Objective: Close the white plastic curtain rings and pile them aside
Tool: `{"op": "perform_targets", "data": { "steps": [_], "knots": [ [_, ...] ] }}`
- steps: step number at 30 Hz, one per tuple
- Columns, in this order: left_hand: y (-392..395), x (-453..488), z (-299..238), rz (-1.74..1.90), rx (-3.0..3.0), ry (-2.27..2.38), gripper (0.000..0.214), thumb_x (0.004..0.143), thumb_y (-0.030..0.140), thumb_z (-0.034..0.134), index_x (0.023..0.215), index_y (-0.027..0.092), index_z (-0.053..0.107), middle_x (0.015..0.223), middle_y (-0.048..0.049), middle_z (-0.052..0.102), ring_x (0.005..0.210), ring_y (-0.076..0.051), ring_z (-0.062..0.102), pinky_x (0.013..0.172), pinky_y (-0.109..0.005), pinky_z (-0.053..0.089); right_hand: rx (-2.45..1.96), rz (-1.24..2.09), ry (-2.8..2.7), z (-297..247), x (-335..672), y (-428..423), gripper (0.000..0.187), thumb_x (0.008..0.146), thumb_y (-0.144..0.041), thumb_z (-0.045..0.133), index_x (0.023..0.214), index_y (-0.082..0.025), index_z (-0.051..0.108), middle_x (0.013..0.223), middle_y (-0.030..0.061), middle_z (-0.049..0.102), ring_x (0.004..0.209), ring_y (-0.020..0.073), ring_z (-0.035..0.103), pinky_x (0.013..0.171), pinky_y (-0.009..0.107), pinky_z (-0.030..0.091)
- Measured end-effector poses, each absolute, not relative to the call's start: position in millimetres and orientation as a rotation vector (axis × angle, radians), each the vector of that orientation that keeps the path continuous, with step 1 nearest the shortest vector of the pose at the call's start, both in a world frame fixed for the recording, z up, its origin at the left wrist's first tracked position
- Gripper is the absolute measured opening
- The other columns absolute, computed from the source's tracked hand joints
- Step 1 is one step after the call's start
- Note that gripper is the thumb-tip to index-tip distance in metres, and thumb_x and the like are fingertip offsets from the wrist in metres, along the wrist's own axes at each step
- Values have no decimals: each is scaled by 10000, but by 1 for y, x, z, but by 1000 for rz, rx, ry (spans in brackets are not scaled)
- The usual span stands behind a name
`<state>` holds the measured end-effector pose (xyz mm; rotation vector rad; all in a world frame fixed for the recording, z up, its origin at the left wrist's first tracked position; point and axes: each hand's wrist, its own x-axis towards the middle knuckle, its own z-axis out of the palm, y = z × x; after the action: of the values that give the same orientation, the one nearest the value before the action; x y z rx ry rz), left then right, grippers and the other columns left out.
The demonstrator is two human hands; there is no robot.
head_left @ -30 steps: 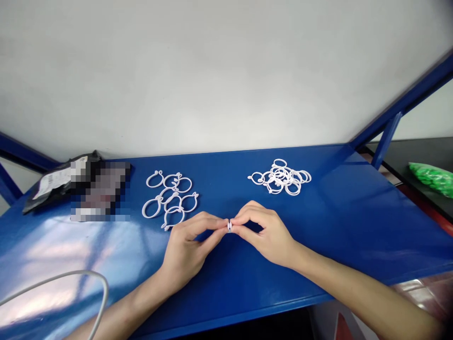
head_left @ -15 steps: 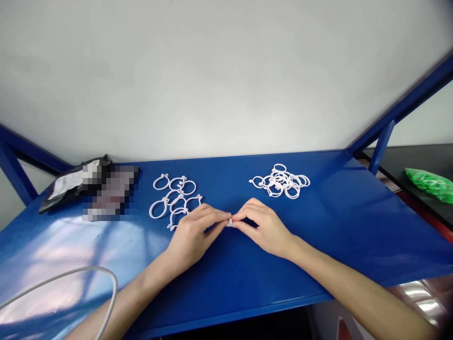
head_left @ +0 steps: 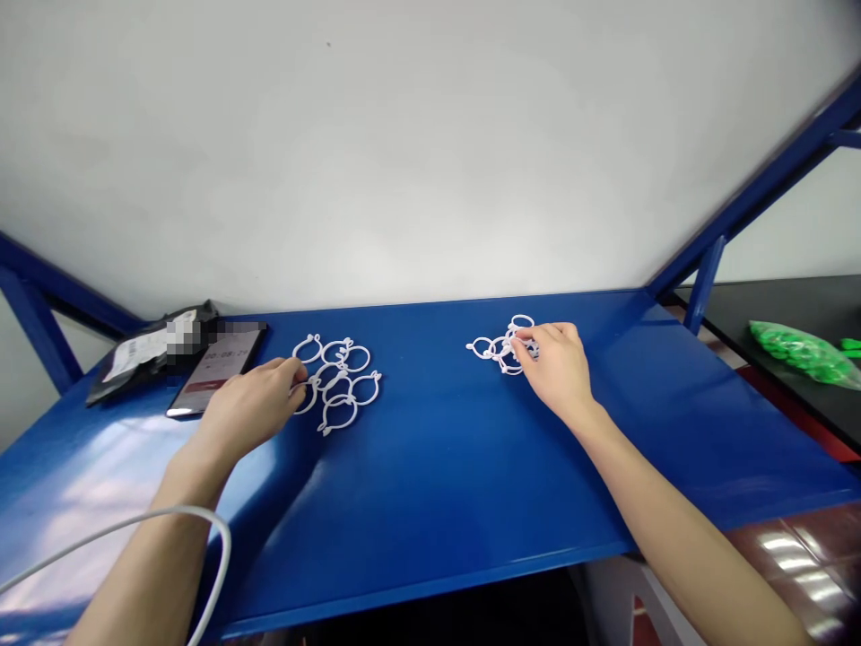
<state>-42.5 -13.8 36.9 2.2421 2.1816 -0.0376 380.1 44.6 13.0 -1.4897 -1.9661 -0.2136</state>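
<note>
White rings with small loops lie in two groups on the blue table: I see a left cluster [head_left: 340, 370] spread flat, its rings overlapping, and a right pile [head_left: 503, 353] bunched more tightly, well apart from it. The left hand [head_left: 256, 402] is at the near left edge of its cluster, fingers curled and partly covering one ring; from here I can't tell whether it has hold of it. The right hand [head_left: 555, 363] reaches over the right side of the pile, thumb and fingers drawn close together, and I can't make out whether a ring is between them. Left of the cluster, I have a phone [head_left: 225, 359] lying just beside a black package [head_left: 152, 354]. A pale cable [head_left: 181, 510] curves in front of the left forearm. Off to my right, a clear bag of green pieces [head_left: 804, 353] rests on a dark surface [head_left: 733, 305].
</note>
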Motion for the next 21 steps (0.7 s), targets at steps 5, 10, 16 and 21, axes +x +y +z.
{"op": "perform_targets", "data": {
  "steps": [5,10,16,21],
  "knots": [
    [-19,-34,48,17,2203,2242,161,960,331,461,853,253,553,786,-52,714,685,-262,662,562,-322,334,-1335,-309,-1910,22,362,29,152,974,-298,648,993,-191,755,994,99,775,1025,329,588,878,471,529],
    [-31,6,54,561,2238,2096,80,873,303,556,821,248,529,764,-7,685,643,-189,636,618,-297,437,-1017,78,-2031,29,332,0,90,987,-242,642,999,-212,726,969,56,768,985,257,644,921,442,537],
    [-57,83,29,992,2682,1648,140,947,164,522,823,228,509,708,33,627,569,-124,588,567,-239,430,-847,750,-2105,26,302,-30,158,955,-285,706,1099,-225,691,1065,43,773,1008,208,711,897,369,584],
    [-65,99,18,1143,2568,1418,105,960,124,569,904,209,541,796,16,669,603,-104,609,583,-214,473,-914,878,-1972,20,298,-32,69,968,-213,668,1012,-235,717,969,13,781,899,172,740,858,314,597]
  ]
}}
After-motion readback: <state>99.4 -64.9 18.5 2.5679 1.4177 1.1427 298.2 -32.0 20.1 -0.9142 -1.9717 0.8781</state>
